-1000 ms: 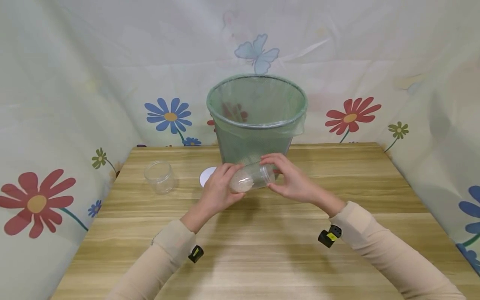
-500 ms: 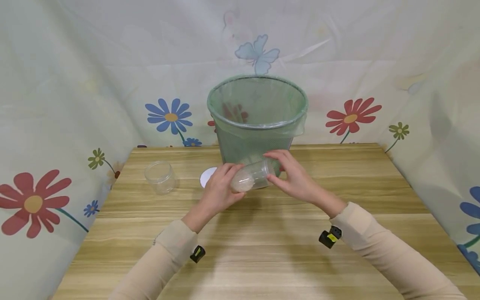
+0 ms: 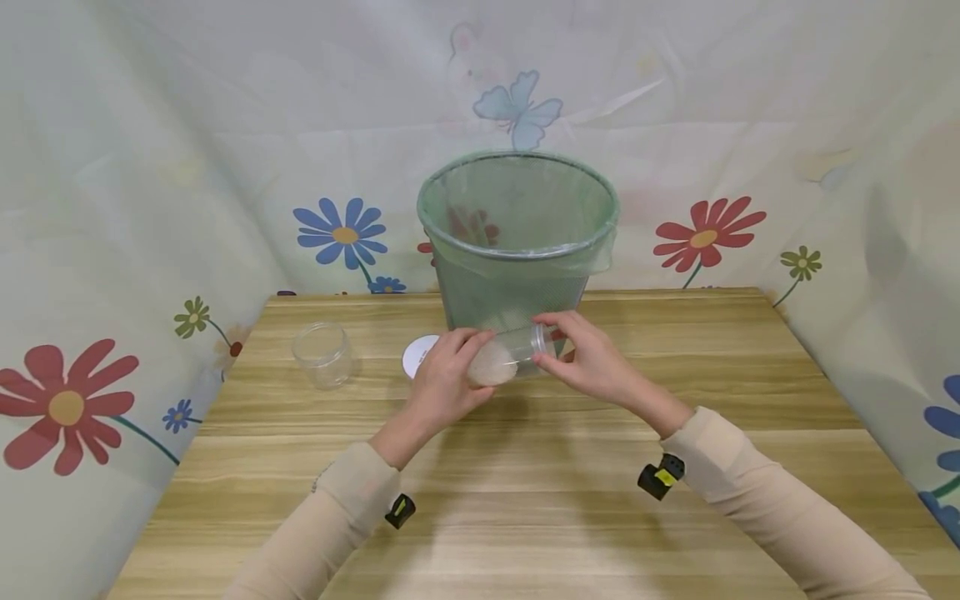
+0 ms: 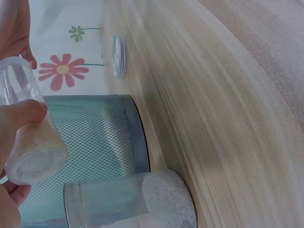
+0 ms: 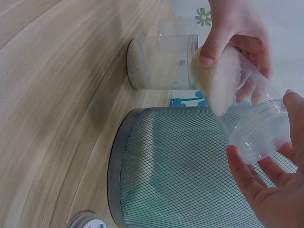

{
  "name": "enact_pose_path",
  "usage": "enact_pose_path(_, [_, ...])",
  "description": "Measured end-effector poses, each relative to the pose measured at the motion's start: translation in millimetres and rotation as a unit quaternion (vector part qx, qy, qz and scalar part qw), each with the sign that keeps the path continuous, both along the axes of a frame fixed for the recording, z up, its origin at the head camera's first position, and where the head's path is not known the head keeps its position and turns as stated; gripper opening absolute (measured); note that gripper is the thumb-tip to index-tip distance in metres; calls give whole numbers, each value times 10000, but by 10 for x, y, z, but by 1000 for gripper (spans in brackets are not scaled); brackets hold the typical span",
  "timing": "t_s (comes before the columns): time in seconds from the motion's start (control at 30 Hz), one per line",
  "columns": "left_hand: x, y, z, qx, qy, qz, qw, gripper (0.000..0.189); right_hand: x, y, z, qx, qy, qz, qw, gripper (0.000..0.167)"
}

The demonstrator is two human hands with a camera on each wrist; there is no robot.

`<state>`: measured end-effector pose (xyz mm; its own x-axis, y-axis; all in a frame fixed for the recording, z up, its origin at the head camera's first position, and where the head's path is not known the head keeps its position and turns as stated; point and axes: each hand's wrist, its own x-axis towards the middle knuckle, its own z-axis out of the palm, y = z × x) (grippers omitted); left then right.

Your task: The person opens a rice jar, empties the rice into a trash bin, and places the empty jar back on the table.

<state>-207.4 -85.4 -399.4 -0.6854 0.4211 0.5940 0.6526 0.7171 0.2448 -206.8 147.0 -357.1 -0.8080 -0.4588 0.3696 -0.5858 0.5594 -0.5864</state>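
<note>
Both hands hold a clear plastic jar (image 3: 517, 343) tilted on its side in front of the bin. White, rice-like grains (image 5: 225, 85) are heaped toward its base. My left hand (image 3: 450, 375) grips the base end, with the thumb (image 4: 28, 113) across the wall. My right hand (image 3: 592, 354) has thumb and fingers round the ridged rim; in the right wrist view the fingertips (image 5: 235, 154) lie right at it. A second clear jar (image 5: 164, 61) with white grains stands upright on the table. Beside my left hand shows a white disc (image 3: 417, 355), partly hidden by it.
A green mesh bin (image 3: 510, 283) with a clear green liner stands at the back of the wooden table (image 3: 510, 517). One clear jar (image 3: 321, 354) stands at the left. A white stack of lids (image 4: 119, 57) lies near the bin's base. Flower-printed curtains (image 3: 150, 208) surround the table.
The held jar has shifted slightly right, and its grains show as a larger white patch. My right hand's fingers have moved a little at the rim. The bin and left jar stay put.
</note>
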Motion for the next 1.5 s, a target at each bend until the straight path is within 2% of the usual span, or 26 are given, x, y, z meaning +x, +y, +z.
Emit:
enact_pose_path(0.33, [13, -2, -6, 4, -81, 49, 10000, 74, -22, 2, -57, -298, 186, 450, 9984, 49])
enact_pose_path(0.6, [6, -23, 5, 127, 29, 58, 9999, 75, -21, -13, -54, -371, 231, 531, 9976, 52])
enact_pose_path(0.9, [31, -43, -28, 80, -196, 36, 9998, 75, -3, -21, -94, -539, 348, 813, 9946, 51])
enact_pose_path(1.17, [43, -41, -34, 139, -137, 58, 9998, 75, 5, -23, -107, -693, 484, 1004, 9913, 49])
enact_pose_path(1.3, [48, -36, -30, 169, -141, 42, 9997, 74, 14, -27, -106, -641, 598, 1002, 9911, 49])
enact_pose_path(1.5, [50, -35, -36, 141, -74, 66, 9999, 74, 16, -41, -114, -270, 669, 886, 9935, 49])
